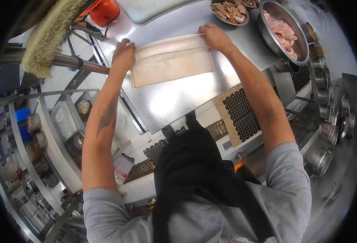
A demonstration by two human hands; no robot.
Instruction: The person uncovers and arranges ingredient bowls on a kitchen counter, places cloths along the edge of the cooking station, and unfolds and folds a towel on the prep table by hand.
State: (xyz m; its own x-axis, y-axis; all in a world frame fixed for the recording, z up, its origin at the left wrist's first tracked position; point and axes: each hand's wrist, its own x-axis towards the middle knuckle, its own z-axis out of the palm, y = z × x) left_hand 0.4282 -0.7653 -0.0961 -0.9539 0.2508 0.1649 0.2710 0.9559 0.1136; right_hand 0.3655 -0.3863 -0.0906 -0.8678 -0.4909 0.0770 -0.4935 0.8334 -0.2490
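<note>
A pale beige folded cloth (172, 69) lies spread on the steel worktable (166, 107), its far part folded over in a band. My left hand (123, 55) grips the cloth at its far left corner, fingers curled over the edge. At the far right corner my right hand (215, 37) pinches the same cloth between thumb and fingers. Both arms reach forward, and the far edge runs taut between the hands. The fingertips of both hands are partly hidden.
Behind the cloth lies a white cutting board (152, 9). Bowls of cut meat stand at the back right: a smaller bowl (231, 21) and a large steel bowl (265, 30). An orange container (104, 12) sits back left, near a bristly roller (49, 38). Metal shelving (51, 156) stands left.
</note>
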